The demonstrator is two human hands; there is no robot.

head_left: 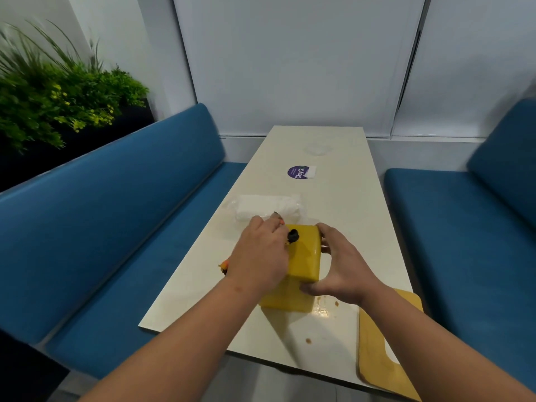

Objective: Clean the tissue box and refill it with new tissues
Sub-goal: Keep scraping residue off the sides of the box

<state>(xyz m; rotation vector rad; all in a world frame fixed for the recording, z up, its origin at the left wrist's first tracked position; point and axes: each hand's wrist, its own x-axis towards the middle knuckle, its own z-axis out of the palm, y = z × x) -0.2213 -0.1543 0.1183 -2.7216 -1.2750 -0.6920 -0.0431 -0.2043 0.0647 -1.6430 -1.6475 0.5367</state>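
Observation:
A yellow tissue box [301, 262] stands on the white table [348, 198] in front of me. My right hand [339, 265] grips its right side, fingers at the far corner and thumb at the near corner. My left hand [261, 253] holds a cleaning tool [292, 236] with a dark tip against the box's top; an orange and dark end [224, 266] sticks out below my wrist. A pack of white tissues [266, 210] in clear wrap lies just beyond my left hand. A flat yellow lid [380, 343] with a cutout lies at the table's near right edge.
Brown spots and a wet patch [322, 309] mark the table near the box. A purple round sticker [298, 172] sits farther along the table. Blue benches [130, 213] flank the table on both sides. A planter with green foliage [58, 94] stands behind the left bench.

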